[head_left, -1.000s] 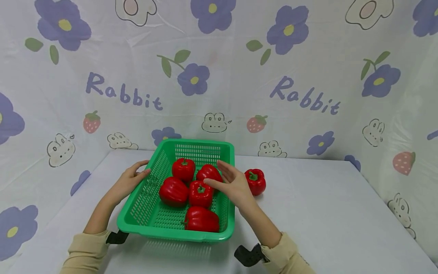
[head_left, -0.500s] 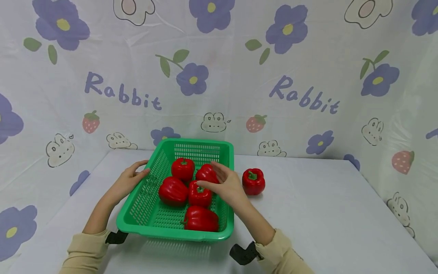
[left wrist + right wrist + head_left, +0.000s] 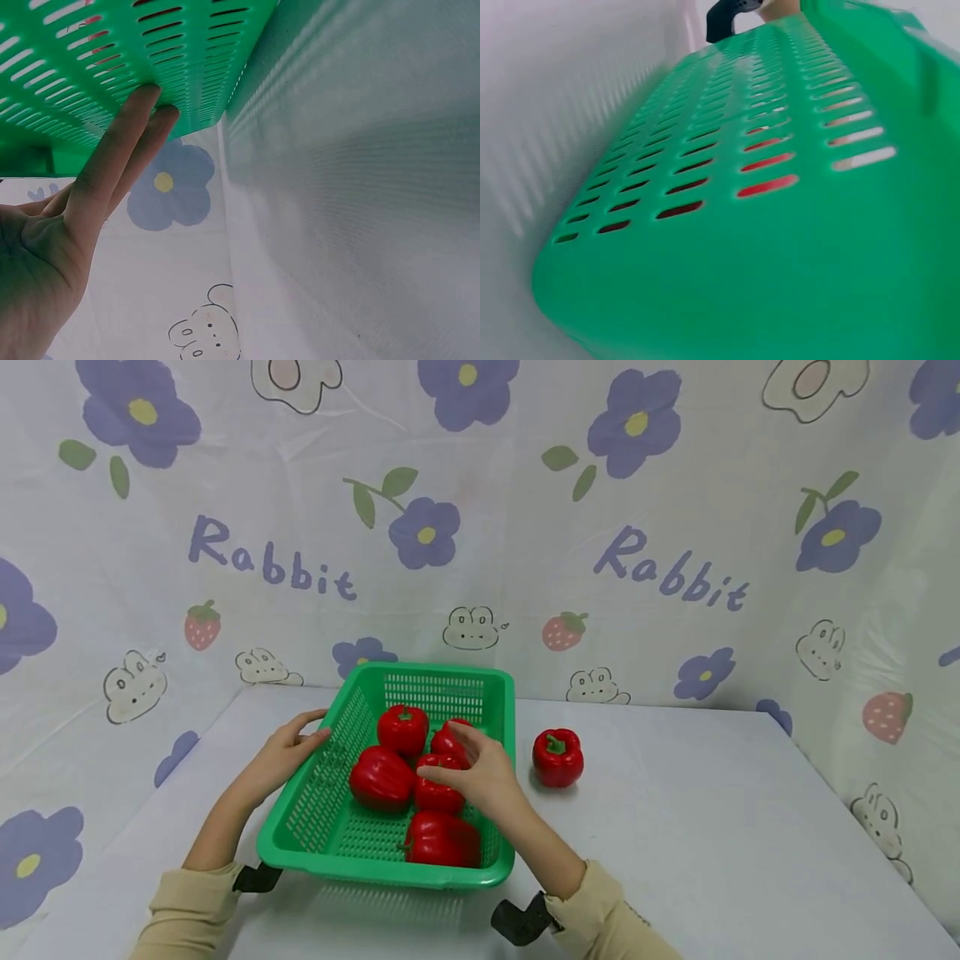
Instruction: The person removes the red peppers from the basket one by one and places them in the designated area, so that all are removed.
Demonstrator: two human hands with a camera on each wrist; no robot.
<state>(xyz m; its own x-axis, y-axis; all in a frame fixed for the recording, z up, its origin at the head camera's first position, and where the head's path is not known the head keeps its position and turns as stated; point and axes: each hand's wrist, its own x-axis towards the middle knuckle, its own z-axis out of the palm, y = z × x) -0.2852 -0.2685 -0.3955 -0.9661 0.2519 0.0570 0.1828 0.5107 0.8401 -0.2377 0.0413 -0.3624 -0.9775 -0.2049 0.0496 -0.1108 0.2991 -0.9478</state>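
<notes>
A green slotted plastic basket holds several red bell peppers. My left hand rests against the basket's left side, its thumb at the rim. In the left wrist view, straight fingers touch the outer slotted wall. Over the basket's right half is my right hand, thumb and fingers spread apart with nothing held between them. It partly covers a bell pepper at the back and another bell pepper under the thumb. The right wrist view shows the basket wall, not the hand.
One more red bell pepper stands on the white table, right of the basket. A patterned cloth hangs behind the table. Black wrist straps with camera mounts sit at both cuffs.
My right hand has moved left, from the basket's right rim to over the peppers inside, uncovering the pepper on the table. The left hand and basket have stayed put.
</notes>
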